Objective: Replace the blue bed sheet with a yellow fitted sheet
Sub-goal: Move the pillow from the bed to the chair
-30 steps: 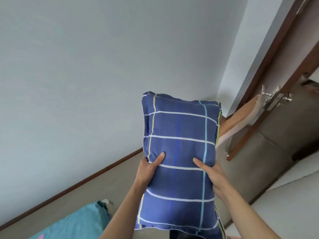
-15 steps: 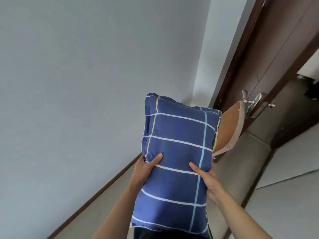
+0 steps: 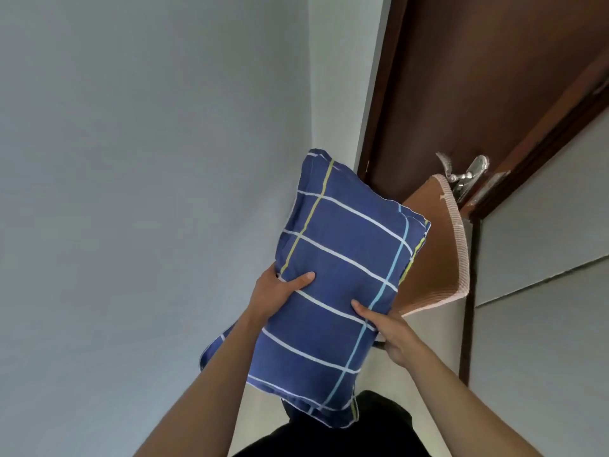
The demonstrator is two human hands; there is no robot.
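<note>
I hold a blue pillow (image 3: 336, 268) with white, yellow and light-blue grid lines in front of me, tilted with its top toward the right. My left hand (image 3: 276, 290) grips its left edge, thumb on the front. My right hand (image 3: 385, 328) grips its right edge, thumb on top. The bed and both sheets are out of view.
A brown woven mat (image 3: 435, 252) with a pink edge leans behind the pillow. A dark wooden door (image 3: 478, 84) with a metal handle (image 3: 464, 174) stands at the right. A pale wall (image 3: 131, 192) fills the left. Light floor tiles (image 3: 540, 324) lie to the right.
My view has swung right toward the door; the teal cloth at lower left has left the frame. The pillow stays gripped in both hands and has tilted to the right.
</note>
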